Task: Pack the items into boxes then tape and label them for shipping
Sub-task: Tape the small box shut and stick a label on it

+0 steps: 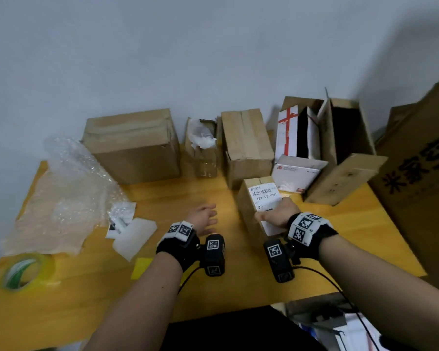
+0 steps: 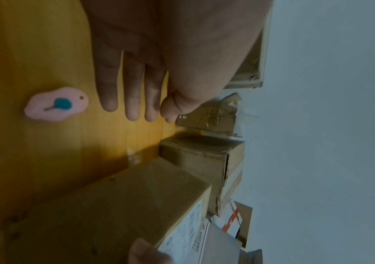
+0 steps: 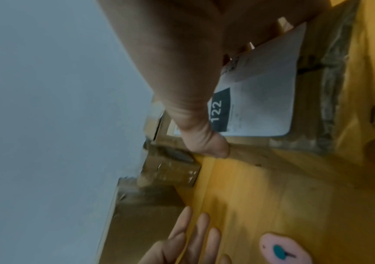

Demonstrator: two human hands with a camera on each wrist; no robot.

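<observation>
A small cardboard box (image 1: pixel 249 206) with a white shipping label (image 1: pixel 265 195) reading "122" stands on the yellow table (image 1: pixel 238 262). My right hand (image 1: pixel 274 215) grips it from above. The thumb (image 3: pixel 204 141) presses the box's left face beside the label (image 3: pixel 261 100), and the other fingers are hidden behind the box. To the left of the box my left hand (image 1: pixel 205 219) hovers over the table with straight fingers (image 2: pixel 134 100) and holds nothing. A small pink sticker-like piece with a teal mark (image 2: pixel 56 104) lies on the table beside those fingers.
Closed cardboard boxes (image 1: pixel 132 145) (image 1: pixel 246 145) and open ones (image 1: pixel 340 138) line the back wall. A large printed carton (image 1: pixel 421 173) stands at the right. Bubble wrap (image 1: pixel 74 178), white foam pieces (image 1: pixel 134 234) and a tape roll (image 1: pixel 26 271) lie on the left.
</observation>
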